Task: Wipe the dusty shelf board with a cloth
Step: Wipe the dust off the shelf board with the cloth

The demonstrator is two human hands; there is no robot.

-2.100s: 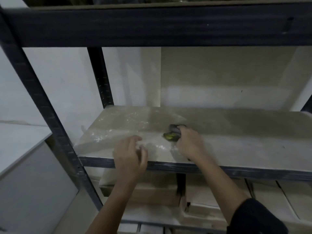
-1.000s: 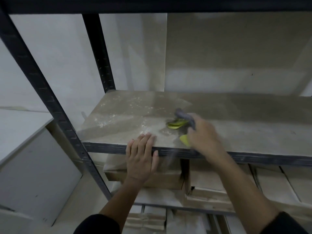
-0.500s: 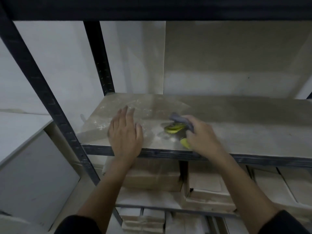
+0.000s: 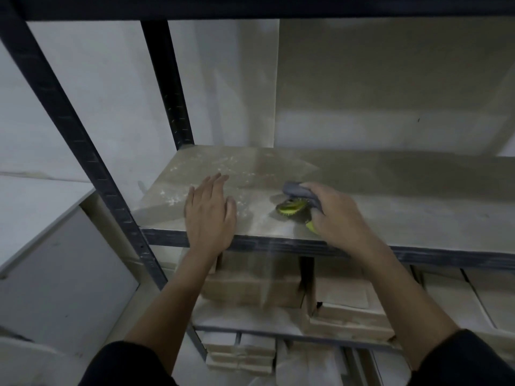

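Your right hand [image 4: 335, 215] is curled around a bunched cloth [image 4: 299, 194], grey on the outside with a yellow-green layer showing beneath, and presses it onto the shelf board [image 4: 404, 207] near the board's front edge, roughly a third of the way in from its left end. Your left hand [image 4: 210, 215] lies flat with fingers straight and together, palm down on the board just left of the cloth, wrist over the front edge; it grips nothing. Pale dust specks [image 4: 223, 165] speckle the board's left part, ahead of and beside the left hand; the stretch to the right of the cloth looks more even, though the dim light makes it hard to tell whether it is clean. Judged from its folds, the cloth is soft, light and limp: it will bunch and slip under the fingers unless you keep it wadded in the palm with the flat of the fingers bearing down, and it offers no stiff edge to grasp. The board appears rigid and matte, seated in a dark metal frame [image 4: 69, 126], so it should take firm pressure without shifting; the left hand probably steadies you rather than the board. Below the board, cardboard boxes [image 4: 250, 282] are stacked on the lower shelf, where loosened dust pushed over the front edge would likely fall.
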